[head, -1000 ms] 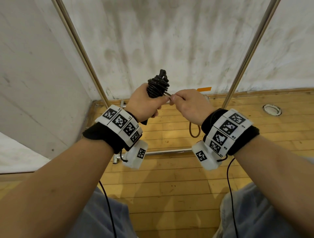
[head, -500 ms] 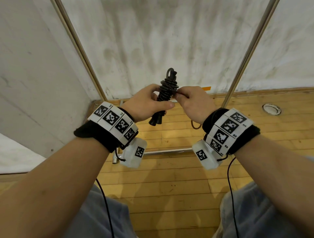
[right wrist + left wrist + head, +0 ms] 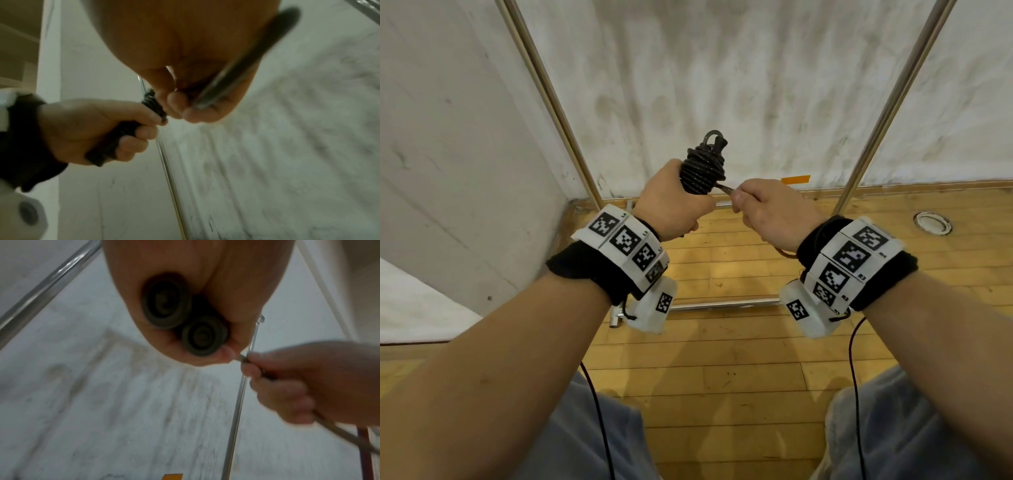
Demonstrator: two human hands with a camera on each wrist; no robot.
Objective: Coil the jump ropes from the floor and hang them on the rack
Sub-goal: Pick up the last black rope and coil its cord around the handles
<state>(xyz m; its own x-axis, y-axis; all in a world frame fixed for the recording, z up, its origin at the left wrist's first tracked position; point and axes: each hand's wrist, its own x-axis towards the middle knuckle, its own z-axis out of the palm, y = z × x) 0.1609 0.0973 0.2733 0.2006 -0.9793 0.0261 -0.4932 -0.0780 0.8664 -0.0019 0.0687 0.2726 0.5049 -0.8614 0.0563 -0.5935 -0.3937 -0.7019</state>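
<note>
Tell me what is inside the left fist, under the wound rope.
The left hand grips two black handles side by side; their round end caps show in the left wrist view. The wound rope sits above the fist. The handle shafts are covered by fingers.

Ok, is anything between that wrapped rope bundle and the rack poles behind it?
Nothing visible. The left hand grips the rope bundle by its handles in open air in front of the wall, between the two rack poles. The right hand pinches the loose rope end beside it. Any hanging bar lies out of view.
</note>
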